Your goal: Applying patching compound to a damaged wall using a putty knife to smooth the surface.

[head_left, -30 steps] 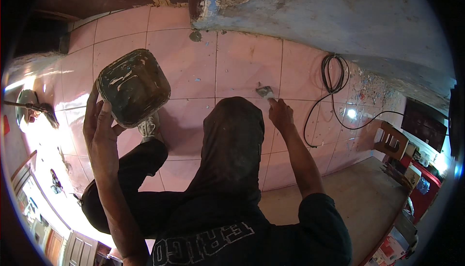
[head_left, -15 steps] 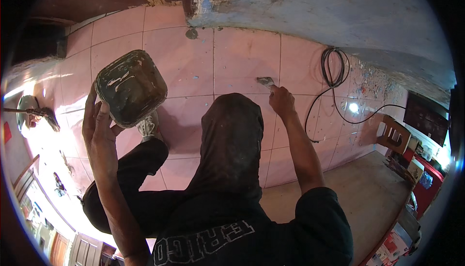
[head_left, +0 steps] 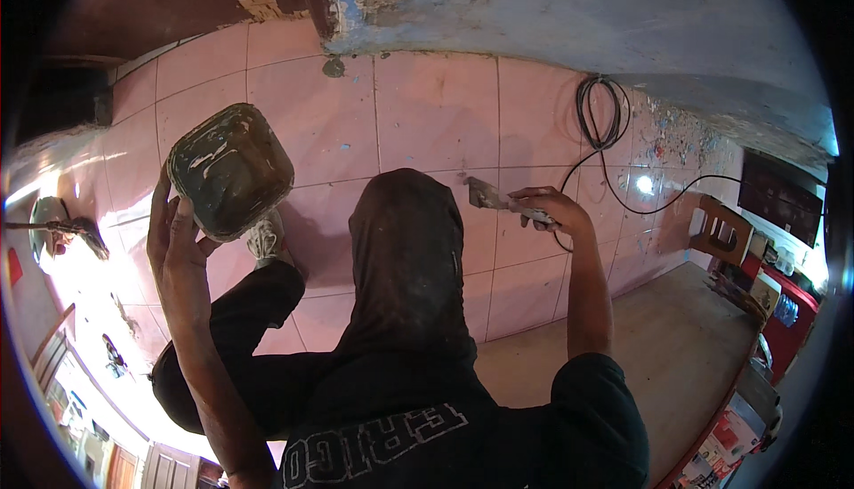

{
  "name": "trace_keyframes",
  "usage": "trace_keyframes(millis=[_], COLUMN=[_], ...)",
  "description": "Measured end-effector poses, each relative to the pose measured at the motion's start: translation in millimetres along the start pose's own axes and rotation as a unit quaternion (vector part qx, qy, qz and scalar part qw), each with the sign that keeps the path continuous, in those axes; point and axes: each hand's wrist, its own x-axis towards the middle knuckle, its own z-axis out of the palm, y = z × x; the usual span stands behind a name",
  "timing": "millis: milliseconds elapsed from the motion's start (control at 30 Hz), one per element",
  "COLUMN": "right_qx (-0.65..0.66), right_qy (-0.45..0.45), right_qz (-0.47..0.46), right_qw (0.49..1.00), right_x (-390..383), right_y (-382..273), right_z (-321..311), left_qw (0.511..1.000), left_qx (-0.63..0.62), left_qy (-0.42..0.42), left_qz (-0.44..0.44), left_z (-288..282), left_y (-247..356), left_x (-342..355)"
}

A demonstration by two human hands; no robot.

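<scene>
2 hands busy: our left hand (head_left: 178, 253) props square mortar tub (head_left: 231, 169) at left of frame, fingers wrapped; right hand (head_left: 551, 209) clenches putty knife (head_left: 487, 195) at centre against pink tiles (head_left: 436, 111). Risk we judge: tub tips, mix spills.

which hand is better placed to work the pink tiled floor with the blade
Right, probably. The right hand already holds the scraper, its blade pointing over the pink tiles. The left hand is occupied, its grip supporting the square container.
</scene>
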Motion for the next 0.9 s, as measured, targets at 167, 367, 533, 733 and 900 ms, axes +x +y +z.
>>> trace_keyframes(millis=[167, 367, 533, 733, 900], right_qx=[0.236, -0.019, 0.12, -0.063, -0.197], right_qy=[0.027, 0.145, 0.151, 0.267, 0.317], right_qz=[-0.098, -0.071, -0.218, -0.475, -0.555], right_qw=[0.966, 0.987, 0.957, 0.836, 0.744], right_x=[-16.8, 3.6, -14.2, 0.9, 22.7], right_y=[23.0, 16.0, -28.8, -78.6, -81.5], right_z=[3.4, 46.6, 77.4, 121.2, 137.7], left_qw=[1.0, 1.0, 0.994, 0.961, 0.954], left_qx=[-0.01, -0.004, -0.076, -0.2, -0.233], left_qy=[-0.024, 0.002, -0.08, -0.154, -0.159], left_qz=[0.003, 0.01, -0.027, -0.112, -0.106], left_z=[2.9, 5.8, 1.4, 137.9, 196.4], left_y=[-3.9, -7.6, -82.3, -123.6, -132.7], left_x=[3.6, 2.7, 35.6, 54.4, 74.0])
